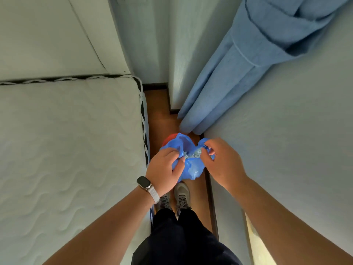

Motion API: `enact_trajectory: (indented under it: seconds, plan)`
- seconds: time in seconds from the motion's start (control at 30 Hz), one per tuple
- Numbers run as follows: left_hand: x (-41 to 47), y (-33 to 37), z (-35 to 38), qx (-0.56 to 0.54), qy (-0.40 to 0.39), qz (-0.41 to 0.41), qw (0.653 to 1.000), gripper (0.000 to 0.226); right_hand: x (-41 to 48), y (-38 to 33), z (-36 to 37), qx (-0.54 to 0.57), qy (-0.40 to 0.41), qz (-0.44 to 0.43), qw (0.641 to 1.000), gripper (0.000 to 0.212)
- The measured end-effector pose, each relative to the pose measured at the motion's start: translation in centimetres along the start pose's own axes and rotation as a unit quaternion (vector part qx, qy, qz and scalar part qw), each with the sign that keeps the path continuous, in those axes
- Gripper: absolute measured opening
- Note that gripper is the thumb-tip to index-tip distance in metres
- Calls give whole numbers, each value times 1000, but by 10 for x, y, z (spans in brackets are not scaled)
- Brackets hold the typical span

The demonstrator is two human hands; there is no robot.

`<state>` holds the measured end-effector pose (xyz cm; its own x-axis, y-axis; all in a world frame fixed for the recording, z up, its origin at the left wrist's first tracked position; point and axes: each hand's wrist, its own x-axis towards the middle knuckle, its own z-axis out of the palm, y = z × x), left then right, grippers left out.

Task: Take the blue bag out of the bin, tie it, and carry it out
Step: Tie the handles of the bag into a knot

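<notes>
A blue plastic bag (pixel 188 165) hangs in the air between my hands, above the narrow strip of floor. My left hand (pixel 165 168), with a watch on its wrist, pinches the bag's left rim. The right rim is gripped by my right hand (pixel 221 161). The bag's mouth is spread between them and pale rubbish shows inside. Behind and below the bag, a red bin (pixel 169 140) shows only as a curved red edge; the rest is hidden by the bag.
A bare white mattress (pixel 66 140) fills the left side. A pale wall (pixel 286 140) runs along the right, with a blue curtain (pixel 238 64) hanging down to the wooden floor (pixel 162 115). My shoes (pixel 181 196) stand on the narrow floor strip below the bag.
</notes>
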<state>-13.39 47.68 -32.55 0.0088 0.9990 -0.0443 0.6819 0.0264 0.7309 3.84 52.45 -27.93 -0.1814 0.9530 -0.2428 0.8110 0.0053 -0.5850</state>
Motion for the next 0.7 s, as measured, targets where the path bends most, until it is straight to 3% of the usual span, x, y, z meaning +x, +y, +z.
enact_trajectory:
  seconds: [0.17,0.3,0.37,0.57,0.7]
  plan:
    - [-1,85,-57,-144,50,-70,986,6,-14,-46,-61,13,50,-69,996,6]
    - [7,131,-92,-231,103,-86,964,25,-16,-73,-97,24,108,-129,985,9]
    - [13,156,-117,-237,128,-58,961,28,-19,-94,-125,27,145,-162,976,10]
    - [24,195,-159,-178,136,25,974,32,-18,-138,-175,80,139,-177,971,10]
    - [28,205,-174,-128,166,67,976,18,-25,-153,-191,104,128,-189,968,6]
